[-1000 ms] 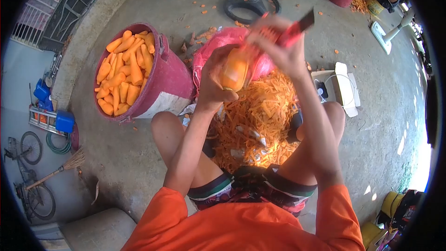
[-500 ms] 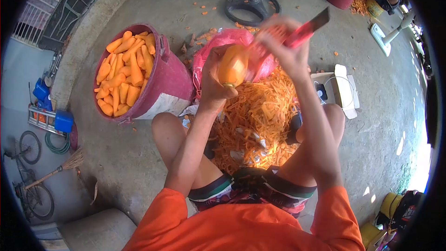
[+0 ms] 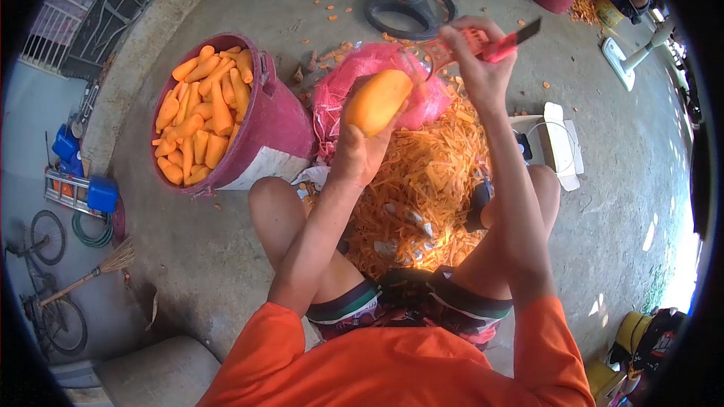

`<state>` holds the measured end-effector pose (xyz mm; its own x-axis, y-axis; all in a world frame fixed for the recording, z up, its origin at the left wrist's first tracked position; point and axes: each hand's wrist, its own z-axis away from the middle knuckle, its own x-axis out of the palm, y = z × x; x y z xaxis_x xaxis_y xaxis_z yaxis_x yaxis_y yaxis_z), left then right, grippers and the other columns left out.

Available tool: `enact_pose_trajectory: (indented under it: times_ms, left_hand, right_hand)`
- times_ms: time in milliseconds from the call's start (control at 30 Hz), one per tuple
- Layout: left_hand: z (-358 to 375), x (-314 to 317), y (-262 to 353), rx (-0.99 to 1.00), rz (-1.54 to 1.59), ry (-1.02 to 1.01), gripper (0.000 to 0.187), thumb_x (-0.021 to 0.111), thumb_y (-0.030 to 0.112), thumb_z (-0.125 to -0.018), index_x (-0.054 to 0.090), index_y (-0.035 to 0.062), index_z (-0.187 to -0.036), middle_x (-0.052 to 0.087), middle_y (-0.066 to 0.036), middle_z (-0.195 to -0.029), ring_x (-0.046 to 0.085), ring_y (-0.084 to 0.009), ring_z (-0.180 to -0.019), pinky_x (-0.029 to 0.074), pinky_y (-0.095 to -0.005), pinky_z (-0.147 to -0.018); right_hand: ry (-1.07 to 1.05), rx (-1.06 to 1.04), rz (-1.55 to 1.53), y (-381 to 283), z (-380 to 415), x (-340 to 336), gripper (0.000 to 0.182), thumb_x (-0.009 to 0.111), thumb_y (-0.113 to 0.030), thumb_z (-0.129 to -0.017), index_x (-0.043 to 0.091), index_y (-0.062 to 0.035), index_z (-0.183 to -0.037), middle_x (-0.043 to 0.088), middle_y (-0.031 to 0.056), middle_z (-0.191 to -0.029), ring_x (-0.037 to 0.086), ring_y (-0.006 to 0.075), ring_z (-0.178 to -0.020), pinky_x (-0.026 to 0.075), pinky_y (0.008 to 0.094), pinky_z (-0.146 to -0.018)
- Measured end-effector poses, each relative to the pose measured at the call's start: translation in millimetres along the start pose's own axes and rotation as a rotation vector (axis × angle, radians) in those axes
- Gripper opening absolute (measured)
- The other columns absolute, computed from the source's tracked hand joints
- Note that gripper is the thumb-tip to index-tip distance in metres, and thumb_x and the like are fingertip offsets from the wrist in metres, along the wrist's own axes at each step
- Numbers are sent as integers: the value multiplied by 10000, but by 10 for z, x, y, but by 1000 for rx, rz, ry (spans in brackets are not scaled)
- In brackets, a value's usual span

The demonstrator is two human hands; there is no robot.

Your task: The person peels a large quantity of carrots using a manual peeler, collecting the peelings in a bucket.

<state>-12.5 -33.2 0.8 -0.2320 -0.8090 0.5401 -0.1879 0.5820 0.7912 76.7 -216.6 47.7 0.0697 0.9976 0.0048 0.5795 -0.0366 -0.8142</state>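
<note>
1. Sitting low over the grey floor (image 3: 226, 271), knees spread wide.
2. Having at left a dark pink tub (image 3: 283, 117), filled with orange carrots (image 3: 220, 117); unmoved since half a second ago.
3. Straddling a heap of orange peelings (image 3: 430, 173), spread between the shins.
4. Facing a bright pink sack (image 3: 339, 83), set just beyond the heap and beside the tub.
5. Having at right, near the forearm, an open white box (image 3: 558, 139) with a pale cable.
6. Gripping from below with the left hand (image 3: 363, 152), fingers mostly hidden behind the load; turned more palm-up than before.
7. Clasping two red-handled tools at once with the right hand (image 3: 486, 68), now a little farther right and clearer of blur.
8. Supporting the big carrot (image 3: 377, 102) in the left hand, above the heap and before the sack; stood more upright earlier, now slanted, far end toward the upper right.
9. Pinching the peeler (image 3: 452, 49) with its head toward the carrot; too blurred there to tell whether touching.
10. Gripping also a knife (image 3: 513, 41), dark blade aimed right, away from the carrot.
</note>
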Motion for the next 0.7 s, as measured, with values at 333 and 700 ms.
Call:
enact_pose_trajectory:
  times_ms: [333,700]
  left_hand:
    - [13,-86,-39,-142,362,87,1277,804,797,-556,399,40,-1500,430,-222,-1529,491,-336,-1358,437,-482,-1127]
    - [-106,-119,224,-342,326,177,994,342,937,-817,574,78,-1261,615,-89,-1030,577,-212,-868,488,-341,-732]
  right_hand:
    - [105,23,56,332,-88,-145,182,813,-112,-865,714,1,-968,724,33,-843,656,80,-770,520,241,-699]
    - [-420,105,448,87,201,-74,209,777,-176,-894,682,-6,-969,656,41,-706,571,77,-654,491,286,-629]
